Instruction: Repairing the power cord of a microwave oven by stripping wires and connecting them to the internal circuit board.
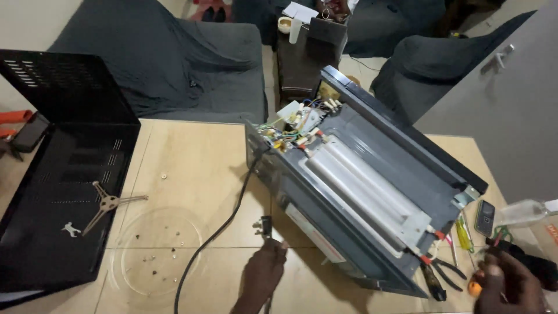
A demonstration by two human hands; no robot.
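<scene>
Opened microwave oven [372,197] lying tilted on a pale wooden table [192,168], wiring and a white rectangular label strip [314,235] on its lower side just beyond the left fingers. Left hand [264,273] reaching up from the bottom edge, fingers pinched around a small tool, its kind unclear, beside the black power cord [224,224]. Right hand [508,285] at the lower right corner, fingers curled over an orange-tipped tool [475,287]; grip unclear. Pliers [444,268] left of those fingers. Glass turntable [158,251] and black casing cover [64,174] well left.

Left hand [264,273] holds a plug [266,225] beside the opened microwave [360,203].
</scene>
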